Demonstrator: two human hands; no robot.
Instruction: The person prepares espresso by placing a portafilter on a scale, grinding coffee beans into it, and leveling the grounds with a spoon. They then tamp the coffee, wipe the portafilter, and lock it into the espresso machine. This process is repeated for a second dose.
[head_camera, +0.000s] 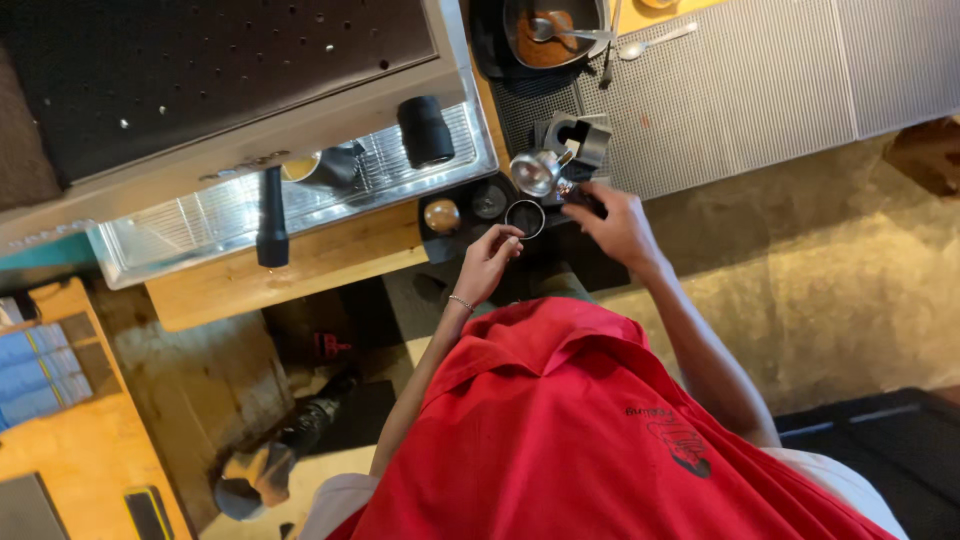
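**Both hands at the coffee gear**

My left hand (490, 262) rests its fingertips on the ring (525, 218), fingers loosely curled. My right hand (618, 225) is clamped on the portafilter (537, 172) handle, its basket just beyond the ring. Farther out on the table (330, 255) sits the tamper (441, 215); beyond it, the machine (200, 90).

Landmark = espresso machine (230, 90), top left. Blue boxes/packages (35, 365), stacked, rectangular w/ pale bands, sit well below it at far left edge on a wooden shelf (80, 440). Flat dark device w/ yellow edge (148, 512), maybe a screen, lies further below, bottom left. No signs or other labels seen.
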